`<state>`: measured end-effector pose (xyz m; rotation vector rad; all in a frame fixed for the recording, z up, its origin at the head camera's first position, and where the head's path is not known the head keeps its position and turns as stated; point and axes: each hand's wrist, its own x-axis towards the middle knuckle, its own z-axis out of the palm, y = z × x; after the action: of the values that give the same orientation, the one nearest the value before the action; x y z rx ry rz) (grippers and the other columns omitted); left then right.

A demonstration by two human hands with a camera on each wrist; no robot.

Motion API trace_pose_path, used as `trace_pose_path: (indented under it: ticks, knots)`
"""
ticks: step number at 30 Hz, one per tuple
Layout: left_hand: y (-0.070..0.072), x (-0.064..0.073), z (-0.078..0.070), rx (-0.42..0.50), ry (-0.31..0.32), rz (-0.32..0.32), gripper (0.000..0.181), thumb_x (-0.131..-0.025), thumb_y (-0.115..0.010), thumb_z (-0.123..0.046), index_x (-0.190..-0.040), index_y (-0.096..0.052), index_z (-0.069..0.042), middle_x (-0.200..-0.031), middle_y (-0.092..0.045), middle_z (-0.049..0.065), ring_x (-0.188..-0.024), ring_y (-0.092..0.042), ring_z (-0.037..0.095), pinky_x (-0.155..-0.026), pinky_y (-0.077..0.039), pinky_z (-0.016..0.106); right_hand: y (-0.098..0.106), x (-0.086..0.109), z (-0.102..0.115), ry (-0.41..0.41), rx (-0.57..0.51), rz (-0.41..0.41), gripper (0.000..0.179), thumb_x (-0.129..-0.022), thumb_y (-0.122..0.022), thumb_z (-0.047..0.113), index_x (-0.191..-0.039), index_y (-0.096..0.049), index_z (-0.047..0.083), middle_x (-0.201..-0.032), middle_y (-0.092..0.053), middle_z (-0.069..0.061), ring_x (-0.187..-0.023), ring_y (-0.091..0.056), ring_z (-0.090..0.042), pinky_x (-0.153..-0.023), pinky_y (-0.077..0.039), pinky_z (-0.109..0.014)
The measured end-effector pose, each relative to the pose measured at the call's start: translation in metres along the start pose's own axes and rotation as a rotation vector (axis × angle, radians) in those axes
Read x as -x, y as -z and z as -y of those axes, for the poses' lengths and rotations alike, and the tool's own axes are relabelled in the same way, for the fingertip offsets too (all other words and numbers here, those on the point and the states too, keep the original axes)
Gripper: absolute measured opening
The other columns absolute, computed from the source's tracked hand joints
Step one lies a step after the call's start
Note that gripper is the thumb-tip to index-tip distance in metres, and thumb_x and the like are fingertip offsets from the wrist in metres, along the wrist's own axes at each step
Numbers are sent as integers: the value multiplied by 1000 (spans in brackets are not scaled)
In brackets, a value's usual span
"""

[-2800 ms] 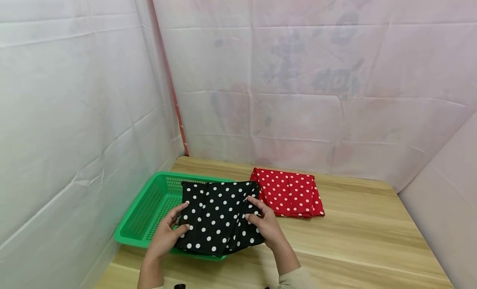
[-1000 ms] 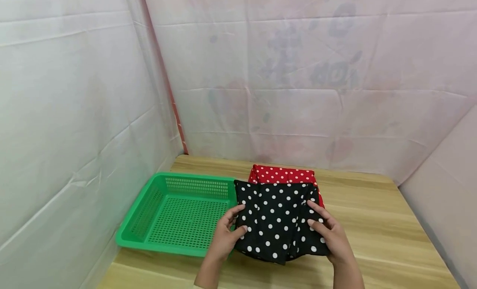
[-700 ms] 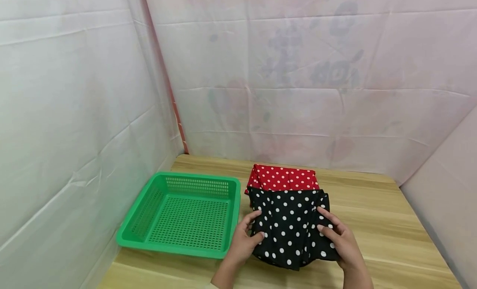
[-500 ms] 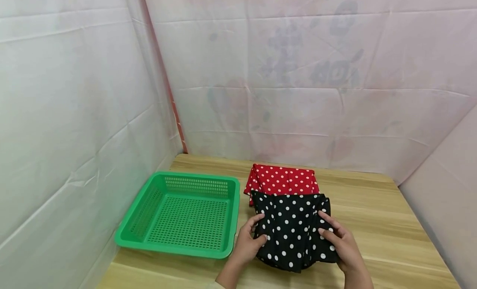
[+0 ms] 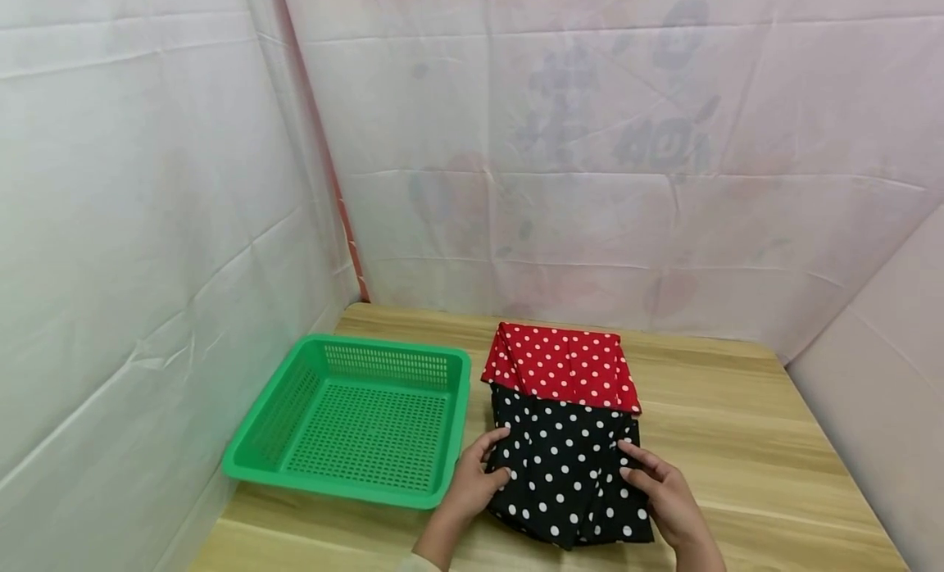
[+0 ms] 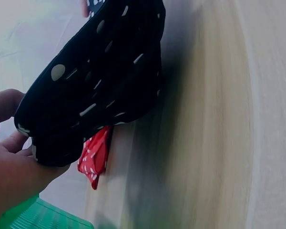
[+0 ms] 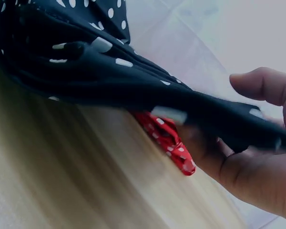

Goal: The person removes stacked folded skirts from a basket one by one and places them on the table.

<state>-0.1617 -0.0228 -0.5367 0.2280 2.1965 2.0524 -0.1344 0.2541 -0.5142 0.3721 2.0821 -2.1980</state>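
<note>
My left hand (image 5: pixel 472 478) and right hand (image 5: pixel 667 494) hold a folded black cloth with white dots (image 5: pixel 560 465) by its two side edges. Just behind it on the table lies a folded red cloth with white dots (image 5: pixel 564 363), its front edge meeting the black one. In the left wrist view, thumb and fingers pinch a corner of the black cloth (image 6: pixel 100 71), its underside raised off the wood. The right wrist view has fingers under the other edge of the black cloth (image 7: pixel 100 76), the thumb above it; whether that thumb touches cannot be told.
A green plastic basket (image 5: pixel 332 486) with a perforated floor stands to the left, with nothing in it. The wooden table (image 5: pixel 737 441) extends to the right of the cloths. White sheets (image 5: pixel 590 228) hang along the back and sides.
Both hands have carried the black cloth right, from over the basket to in front of the red cloth. Lately it has come lower and nearer, uncovering more of the red cloth.
</note>
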Motion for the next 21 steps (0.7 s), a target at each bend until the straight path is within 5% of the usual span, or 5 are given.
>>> trace_pose_path:
  ticks: [8, 12, 16, 21]
  knots:
    - [2, 12, -14, 6, -49, 3, 52, -73, -59, 13, -124, -51, 7, -102, -57, 19, -87, -55, 28, -66, -49, 27, 4, -14, -22, -23, 211, -40, 55, -83, -60, -3, -134, -40, -11, -134, -39, -26, -101, -49, -15, -75, -48, -23]
    - [6, 14, -9, 9, -53, -21, 51, -74, -57, 14, -125, -50, 8, -117, -52, 26, -103, -50, 37, -79, -47, 38, 4, -17, -32, -21, 284, -63, 54, -82, -62, -2, -133, -44, -9, -134, -40, -28, -102, -49, -20, -73, -49, -24]
    - [4, 9, 11, -93, -42, -72, 52, -76, -57, 13, -127, -50, 4, -130, -45, 25, -119, -40, 41, -90, -39, 50, 9, -21, -41, -32, 372, -97, 50, -83, -61, 0, -131, -47, -7, -131, -42, -29, -99, -50, -22, -71, -48, -25]
    - [-2, -4, 47, -270, 25, -152, 54, -79, -62, 8, -129, -52, -8, -127, -49, 17, -118, -43, 37, -91, -38, 52, 11, -28, -52, -8, 445, -170, 46, -83, -60, 1, -128, -51, -6, -132, -41, -30, -109, -44, -31, -71, -43, -18]
